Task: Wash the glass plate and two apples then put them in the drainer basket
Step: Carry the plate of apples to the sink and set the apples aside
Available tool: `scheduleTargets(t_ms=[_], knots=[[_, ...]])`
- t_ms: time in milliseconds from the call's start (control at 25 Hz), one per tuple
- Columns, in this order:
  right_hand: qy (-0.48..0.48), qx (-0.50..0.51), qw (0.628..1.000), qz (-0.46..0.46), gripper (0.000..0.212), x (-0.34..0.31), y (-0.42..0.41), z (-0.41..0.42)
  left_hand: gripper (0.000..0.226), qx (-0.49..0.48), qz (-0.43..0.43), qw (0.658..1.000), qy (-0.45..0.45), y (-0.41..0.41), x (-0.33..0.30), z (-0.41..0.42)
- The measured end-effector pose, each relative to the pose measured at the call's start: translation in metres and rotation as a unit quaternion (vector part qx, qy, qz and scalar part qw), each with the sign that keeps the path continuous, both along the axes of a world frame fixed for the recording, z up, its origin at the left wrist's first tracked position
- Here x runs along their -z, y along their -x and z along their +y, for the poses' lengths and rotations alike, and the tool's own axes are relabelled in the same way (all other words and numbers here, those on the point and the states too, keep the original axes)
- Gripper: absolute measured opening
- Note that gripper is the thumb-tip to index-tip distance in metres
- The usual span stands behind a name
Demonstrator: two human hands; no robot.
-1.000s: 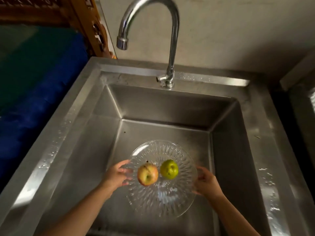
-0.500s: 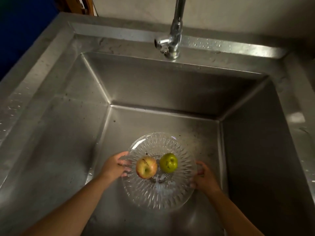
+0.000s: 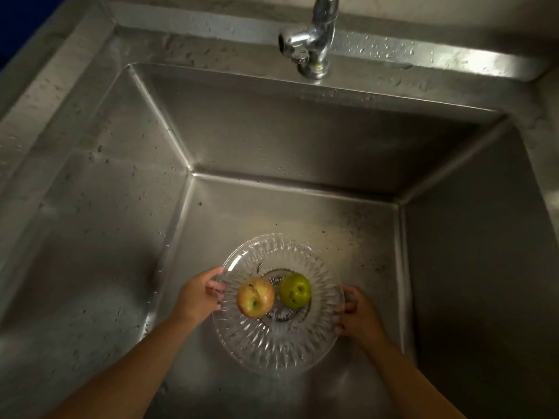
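Sitting low inside the metal sink (image 3: 90,225), one glass plate (image 3: 279,343) is held between two hands. Its left rim is pinched by the left hand (image 3: 198,296), with the thumb on top. Its right rim is gripped by the right hand (image 3: 358,317), with the fingers curled round the edge. Two apples are seen on the plate, side by side and nearly touching. One red-yellow apple (image 3: 255,296) is close to the left hand. One green apple (image 3: 295,290) is nearer the middle. One tap (image 3: 311,46) is seen at the back.
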State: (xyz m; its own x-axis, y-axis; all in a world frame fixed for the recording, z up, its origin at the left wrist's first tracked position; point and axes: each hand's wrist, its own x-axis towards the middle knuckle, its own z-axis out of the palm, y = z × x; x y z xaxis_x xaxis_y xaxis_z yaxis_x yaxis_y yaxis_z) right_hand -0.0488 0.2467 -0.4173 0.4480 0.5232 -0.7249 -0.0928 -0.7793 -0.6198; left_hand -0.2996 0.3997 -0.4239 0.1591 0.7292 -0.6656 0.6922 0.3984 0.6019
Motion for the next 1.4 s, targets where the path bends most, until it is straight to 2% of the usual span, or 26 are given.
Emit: scheduleTargets(t_ms=[120,200,280,360,440,560,640,760,880,1040,1240,1400], knots=[[0.009,-0.004,1.0,0.001,0.044,0.004,-0.001,0.0,0.058,0.007,0.006,1.0,-0.03,-0.002,0.001,-0.002],[0.012,-0.028,0.997,-0.065,0.046,0.0,-0.003,0.001,0.057,0.059,0.028,0.995,-0.077,-0.003,-0.002,-0.007],[-0.016,-0.066,0.984,-0.168,0.056,-0.009,-0.001,0.001,0.064,0.096,0.042,0.982,-0.156,0.0,-0.008,-0.014],[-0.083,-0.117,0.968,-0.206,0.073,-0.017,0.008,0.003,0.082,0.089,-0.004,0.976,-0.198,0.004,-0.018,-0.021],[-0.118,-0.185,0.956,-0.195,0.083,-0.02,0.021,0.009,0.095,0.129,-0.08,0.975,-0.16,0.002,-0.027,-0.028],[-0.122,-0.226,0.954,-0.151,0.085,-0.013,0.033,0.021,0.092,0.194,-0.12,0.971,-0.071,-0.009,-0.022,-0.034],[-0.124,-0.203,0.964,-0.115,0.076,-0.007,0.037,0.027,0.08,0.171,-0.13,0.974,-0.071,-0.016,-0.016,-0.036],[-0.119,-0.188,0.968,-0.116,0.068,-0.006,0.039,0.031,0.066,0.129,-0.124,0.98,-0.088,-0.022,-0.013,-0.036],[-0.111,-0.162,0.974,-0.109,0.067,-0.01,0.039,0.031,0.059,0.088,-0.116,0.986,-0.082,-0.024,-0.015,-0.039],[-0.106,-0.13,0.983,-0.08,0.064,-0.027,0.039,0.03,0.061,0.002,-0.121,0.992,-0.031,-0.02,-0.027,-0.045],[-0.143,-0.139,0.978,-0.068,0.058,-0.077,0.044,0.044,0.046,-0.143,-0.221,0.965,0.015,-0.017,-0.076,-0.041],[-0.21,-0.134,0.965,-0.081,0.054,-0.144,0.051,0.072,0.054,-0.186,-0.273,0.944,-0.018,-0.014,-0.149,-0.021]])
